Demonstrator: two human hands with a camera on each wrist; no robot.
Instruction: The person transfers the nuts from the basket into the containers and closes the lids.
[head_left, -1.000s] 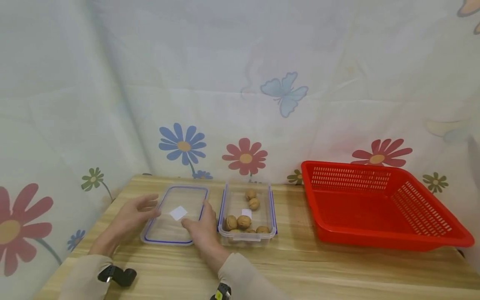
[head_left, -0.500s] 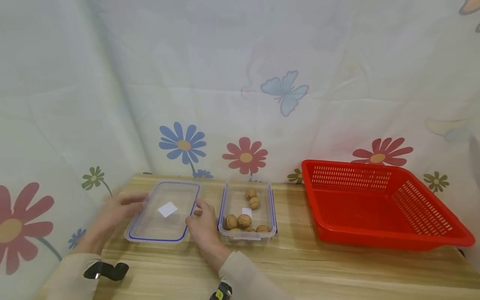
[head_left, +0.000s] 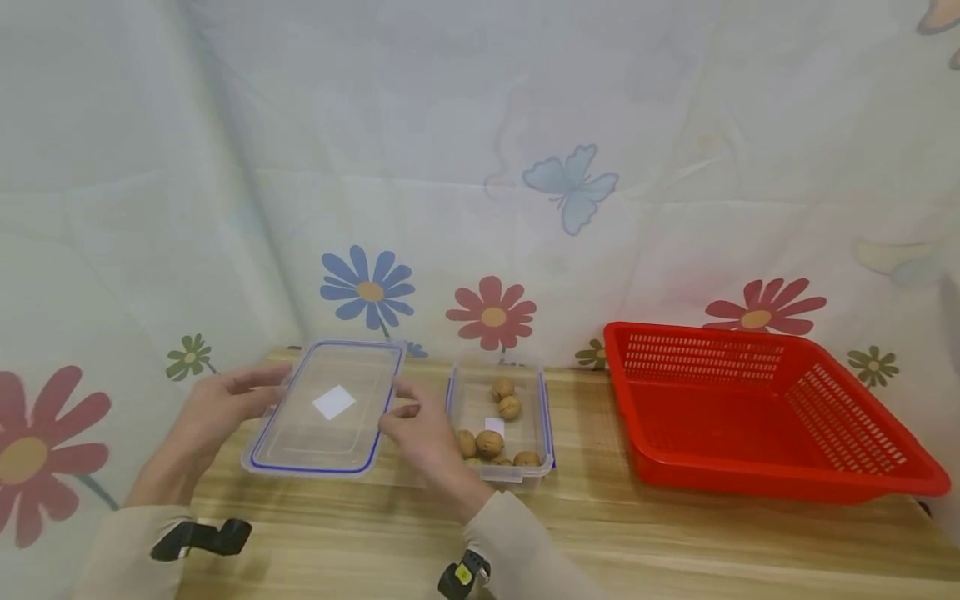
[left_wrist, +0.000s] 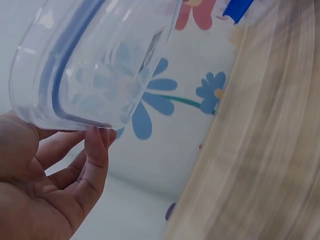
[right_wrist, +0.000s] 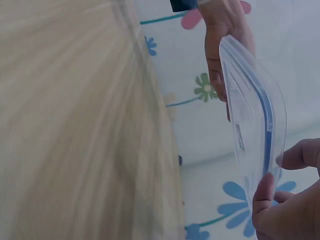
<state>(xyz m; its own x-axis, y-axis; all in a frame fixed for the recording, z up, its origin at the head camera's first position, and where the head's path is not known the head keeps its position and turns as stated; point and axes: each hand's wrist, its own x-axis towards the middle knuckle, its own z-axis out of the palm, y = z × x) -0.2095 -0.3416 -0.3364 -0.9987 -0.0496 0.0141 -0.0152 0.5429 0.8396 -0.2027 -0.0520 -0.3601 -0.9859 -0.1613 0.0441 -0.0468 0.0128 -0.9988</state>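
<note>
A clear plastic lid (head_left: 322,437) with a blue seal and a white label is held off the table between both hands, its near edge lower than the far one in the head view. My left hand (head_left: 217,408) grips its left edge, fingertips bent against the rim in the left wrist view. At the opposite edge, my right hand (head_left: 427,429) pinches the lid between thumb and fingers, as the right wrist view shows. Just right of that hand stands a clear plastic box (head_left: 548,425) containing several walnuts (head_left: 490,442); the right hand hides part of its left side.
A large red plastic basket (head_left: 720,467) stands on the right of the wooden table (head_left: 600,542). Behind the table hangs a flower-printed curtain (head_left: 420,208), which also runs along the left side.
The lid has moved left and risen from the table, with both hands on it. My right hand has changed from spread on the lid to pinching its edge. Box and basket have stayed put.
</note>
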